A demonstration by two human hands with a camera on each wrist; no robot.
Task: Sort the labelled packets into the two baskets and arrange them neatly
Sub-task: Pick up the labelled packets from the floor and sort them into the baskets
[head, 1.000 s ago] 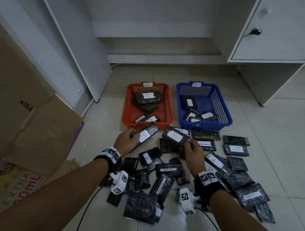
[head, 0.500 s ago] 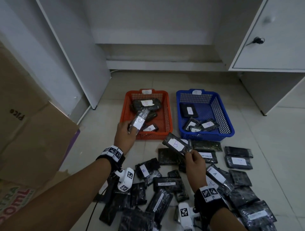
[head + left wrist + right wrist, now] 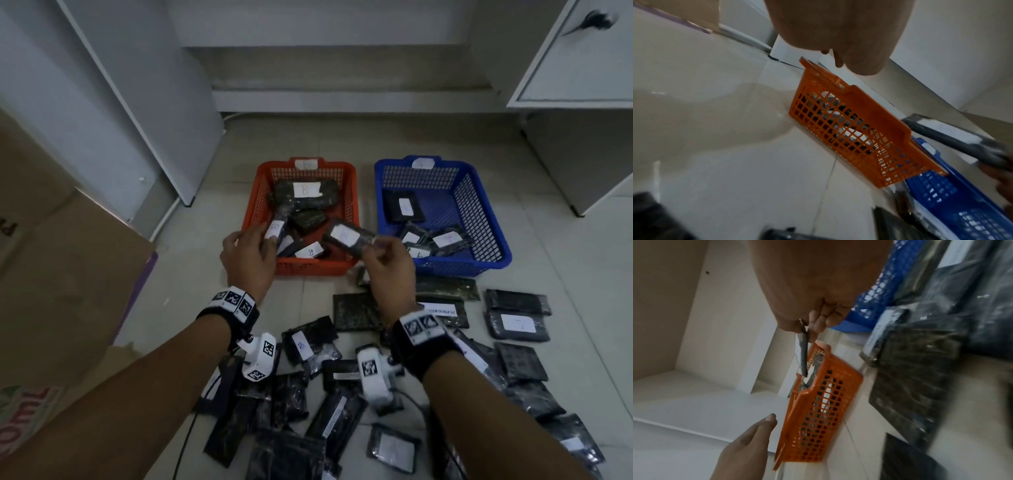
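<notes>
Left hand [image 3: 247, 255] fingers extended; right hand [image 3: 388, 270] fingers pinching.

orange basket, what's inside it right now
The orange basket holds dark packets with white labels: one marked B at the back, another B near the front, more between. Their overlap and the left hand hide any others.

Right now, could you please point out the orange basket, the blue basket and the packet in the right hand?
orange basket [image 3: 310, 265]: head view, near wall.
blue basket [image 3: 460, 265]: head view, near wall.
packet [image 3: 346, 235]: head view, white label.
</notes>
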